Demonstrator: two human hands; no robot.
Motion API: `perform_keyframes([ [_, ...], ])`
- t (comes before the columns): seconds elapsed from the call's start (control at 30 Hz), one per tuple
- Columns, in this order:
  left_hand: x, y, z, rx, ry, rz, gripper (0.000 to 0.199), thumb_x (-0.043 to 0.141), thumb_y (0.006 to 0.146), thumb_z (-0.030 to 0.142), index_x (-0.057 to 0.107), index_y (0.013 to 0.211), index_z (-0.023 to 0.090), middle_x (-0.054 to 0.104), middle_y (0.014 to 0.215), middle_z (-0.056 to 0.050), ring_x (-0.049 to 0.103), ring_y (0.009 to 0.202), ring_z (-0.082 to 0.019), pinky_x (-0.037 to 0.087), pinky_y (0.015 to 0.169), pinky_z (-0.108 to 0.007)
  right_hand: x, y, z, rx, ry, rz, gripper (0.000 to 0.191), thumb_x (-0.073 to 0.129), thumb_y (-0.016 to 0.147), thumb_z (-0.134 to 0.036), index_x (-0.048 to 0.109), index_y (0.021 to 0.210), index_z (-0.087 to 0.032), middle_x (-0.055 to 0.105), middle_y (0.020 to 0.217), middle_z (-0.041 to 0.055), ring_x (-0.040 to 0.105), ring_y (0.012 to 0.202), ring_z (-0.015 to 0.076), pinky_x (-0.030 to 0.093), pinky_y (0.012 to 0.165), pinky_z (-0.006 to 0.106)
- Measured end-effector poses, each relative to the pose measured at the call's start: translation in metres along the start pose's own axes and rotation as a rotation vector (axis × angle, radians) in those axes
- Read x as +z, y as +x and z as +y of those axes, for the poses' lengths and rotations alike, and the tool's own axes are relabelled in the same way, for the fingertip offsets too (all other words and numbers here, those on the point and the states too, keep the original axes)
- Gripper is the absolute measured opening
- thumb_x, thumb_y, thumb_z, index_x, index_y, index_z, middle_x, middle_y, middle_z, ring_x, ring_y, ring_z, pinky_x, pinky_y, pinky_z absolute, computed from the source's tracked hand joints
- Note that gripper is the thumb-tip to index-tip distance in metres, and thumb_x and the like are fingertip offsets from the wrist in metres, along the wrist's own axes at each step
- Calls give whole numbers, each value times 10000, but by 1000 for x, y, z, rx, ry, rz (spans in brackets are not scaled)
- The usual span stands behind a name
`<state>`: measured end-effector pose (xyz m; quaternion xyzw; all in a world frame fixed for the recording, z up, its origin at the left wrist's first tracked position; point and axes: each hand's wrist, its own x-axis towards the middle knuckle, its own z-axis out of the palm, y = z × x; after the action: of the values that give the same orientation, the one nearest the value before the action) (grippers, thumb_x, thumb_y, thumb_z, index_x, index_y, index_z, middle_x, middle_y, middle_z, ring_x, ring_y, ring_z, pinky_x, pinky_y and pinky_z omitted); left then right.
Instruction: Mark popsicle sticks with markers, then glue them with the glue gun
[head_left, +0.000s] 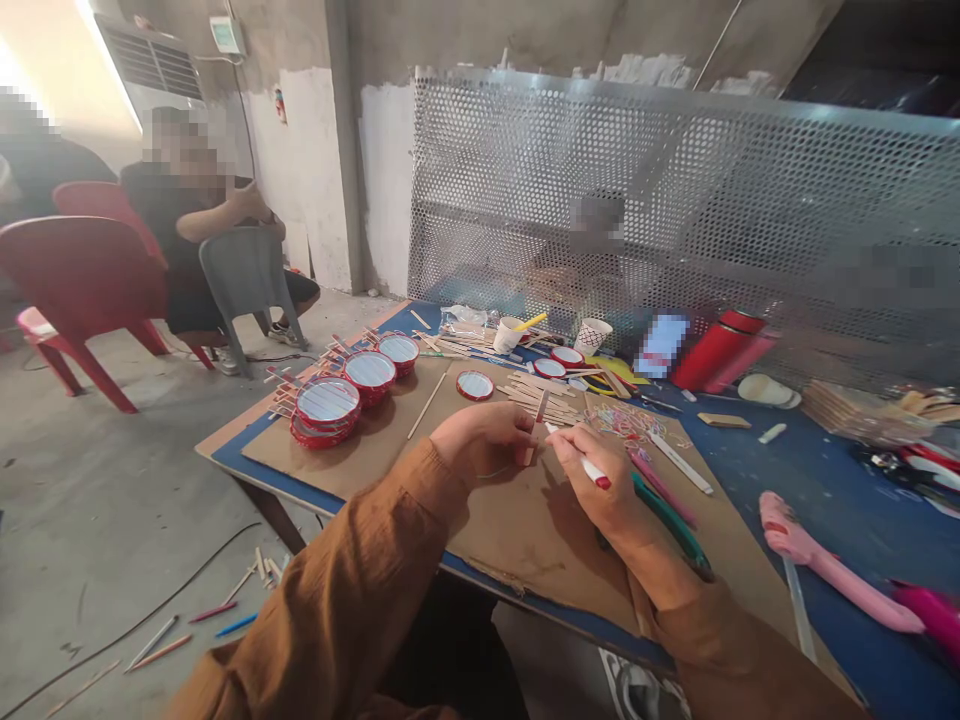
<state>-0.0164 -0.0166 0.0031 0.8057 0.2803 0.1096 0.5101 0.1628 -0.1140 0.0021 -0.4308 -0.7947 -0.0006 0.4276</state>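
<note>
Two items in hand: a wooden craft stick [537,425] pinched upright by the left hand [484,440] to steady it, and a white marker [591,470] gripped in the right hand's [592,495] fingers, its tip just beside the stick.

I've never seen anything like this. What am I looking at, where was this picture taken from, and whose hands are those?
There is no machine here. These are a person's own two bare hands, filmed by a camera worn on their head and looking down. The right hand grips a white pen with a red band, and the left hand seems to pinch a thin wooden stick upright. Beneath them lies a cardboard sheet on a blue table. Around them are red-rimmed round discs, a pile of wooden craft sticks and green-handled pliers.
</note>
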Motion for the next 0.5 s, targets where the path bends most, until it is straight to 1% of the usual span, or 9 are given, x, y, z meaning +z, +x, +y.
perform_keyframes([
  [0.17,2,3,-7,1,-70,-14,201,578,828,221,624,654,132,669,656,-24,587,655,-115,461,679,-215,0,-1,3,-7,-21,14,213,487,1014,-283,630,862,-244,647,755,23,628,758,198,486,746,326],
  [0.33,-2,2,-5,11,-14,-57,149,584,787,185,657,668,133,671,661,-12,591,660,-115,458,683,-209,1,0,-2,4,30,-22,220,485,1012,-284,630,851,-237,657,792,31,630,775,197,483,733,325],
  [0.5,-1,2,-4,8,-8,-38,141,578,771,168,648,653,137,666,649,-3,587,655,-110,447,662,-198,1,1,-4,12,33,-28,194,510,992,-251,630,841,-230,660,805,31,628,788,192,479,732,314],
])
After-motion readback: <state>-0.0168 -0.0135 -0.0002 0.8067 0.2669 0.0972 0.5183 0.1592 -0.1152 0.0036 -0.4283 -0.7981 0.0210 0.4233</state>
